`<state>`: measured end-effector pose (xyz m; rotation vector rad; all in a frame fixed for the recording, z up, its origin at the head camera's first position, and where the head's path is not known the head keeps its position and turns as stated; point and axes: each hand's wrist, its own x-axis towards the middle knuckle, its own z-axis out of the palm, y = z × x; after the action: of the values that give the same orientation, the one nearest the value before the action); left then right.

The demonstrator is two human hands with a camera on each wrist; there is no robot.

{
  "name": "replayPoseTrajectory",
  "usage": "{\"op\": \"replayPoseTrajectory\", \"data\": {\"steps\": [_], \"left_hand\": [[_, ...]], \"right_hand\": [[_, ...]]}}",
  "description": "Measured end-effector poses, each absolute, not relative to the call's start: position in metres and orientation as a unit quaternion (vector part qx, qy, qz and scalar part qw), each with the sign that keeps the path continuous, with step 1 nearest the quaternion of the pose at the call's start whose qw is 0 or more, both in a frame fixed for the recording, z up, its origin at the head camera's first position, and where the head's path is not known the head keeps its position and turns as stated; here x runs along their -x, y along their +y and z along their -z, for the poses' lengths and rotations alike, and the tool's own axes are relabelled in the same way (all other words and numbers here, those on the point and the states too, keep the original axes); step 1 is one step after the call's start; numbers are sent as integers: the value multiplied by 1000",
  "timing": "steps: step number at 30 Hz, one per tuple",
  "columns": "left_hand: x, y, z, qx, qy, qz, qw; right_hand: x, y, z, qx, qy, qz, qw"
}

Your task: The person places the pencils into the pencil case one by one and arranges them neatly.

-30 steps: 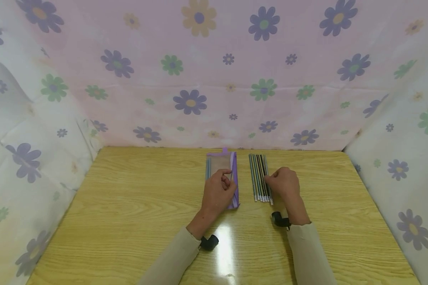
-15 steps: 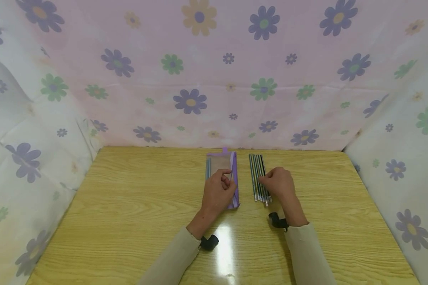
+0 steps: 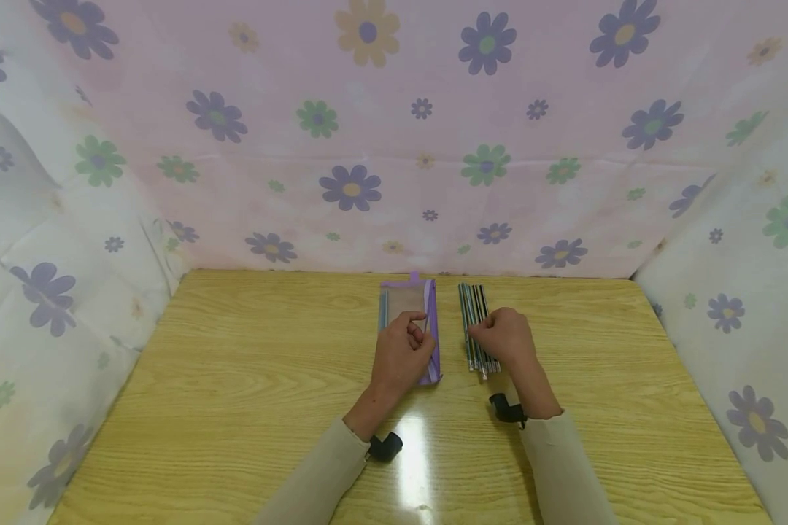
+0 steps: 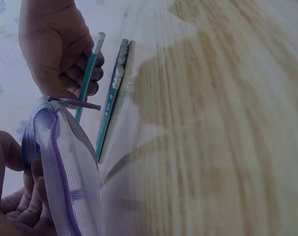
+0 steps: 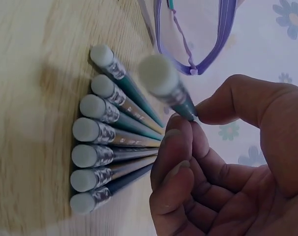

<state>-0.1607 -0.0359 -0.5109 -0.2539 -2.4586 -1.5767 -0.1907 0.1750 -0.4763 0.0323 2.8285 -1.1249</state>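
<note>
In the head view, my left hand [image 3: 400,354] grips the open zipped edge of a see-through mesh pencil case [image 3: 407,297] with purple trim. The left wrist view shows its mesh side [image 4: 82,187] standing up, the mouth gaping, with a zip pull [image 4: 75,103] at the near end. My right hand [image 3: 507,339] pinches one green pencil [image 5: 181,103] between thumb and fingers, eraser end lifted towards the wrist camera. Below it several other pencils [image 5: 124,118] lie side by side on the table, white erasers lined up. A light blue pencil [image 3: 384,310] shows through the case.
The wood-grain table [image 3: 256,350] spreads out on both sides of the case. Flower-print cloth [image 3: 394,146] hangs behind it and at the left and right. Black wrist mounts [image 3: 385,447] stick out from both sleeves.
My right hand has moved left across the row of pencils, carrying the pinched pencil with it towards the case. My left hand and the case have stayed put.
</note>
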Motion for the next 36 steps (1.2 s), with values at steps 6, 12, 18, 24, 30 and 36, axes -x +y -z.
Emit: {"op": "replayPoseTrajectory", "data": {"steps": [6,12,18,24,30,36], "left_hand": [[161,-36,510,86,-834,534,105],[161,-36,510,89,-835,533,105],[161,-37,510,92,-834,533,108],[162,-36,510,87,-835,534,99],[162,-36,511,88,-834,536,100],[161,-36,510,91,-831,540,100]], "right_hand": [[192,172,478,-8,928,371,41],[193,171,481,-1,927,373,39],[192,166,480,-1,924,379,45],[193,161,481,-4,925,378,39],[193,158,482,-3,921,387,42],[191,154,482,7,919,392,40]]}}
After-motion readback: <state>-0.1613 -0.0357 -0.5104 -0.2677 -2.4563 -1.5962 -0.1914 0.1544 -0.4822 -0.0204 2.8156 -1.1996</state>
